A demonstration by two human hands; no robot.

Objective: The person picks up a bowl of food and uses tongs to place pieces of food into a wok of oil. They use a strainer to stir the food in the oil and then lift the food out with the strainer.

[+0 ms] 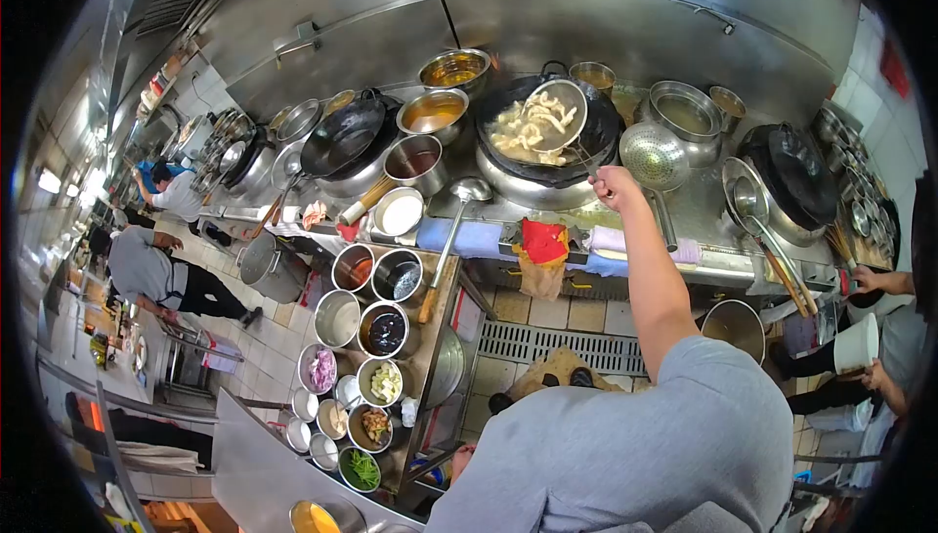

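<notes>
My right hand (pixel 614 187) is closed around the handle of a wire strainer (pixel 584 113) over the big black wok (pixel 603 127). Pale, strip-like pieces of food (pixel 547 121) lie in the strainer's mesh, and more pale pieces sit in the liquid in the wok. Low beside the ingredient cart, only a small part of my left hand (pixel 462 459) shows; its fingers are mostly hidden by my body. A perforated skimmer (pixel 655 156) rests to the right of the wok. A long-handled ladle (pixel 471 189) lies to the left, its wooden handle reaching over the cart.
Metal pots of sauces and chopped ingredients (pixel 385 383) crowd the cart at my left. Bowls of yellow liquid (pixel 433 113) and another wok (pixel 344 137) stand on the range. A red cloth (pixel 543 240) hangs at the front edge. Co-workers (pixel 147 264) stand left and right.
</notes>
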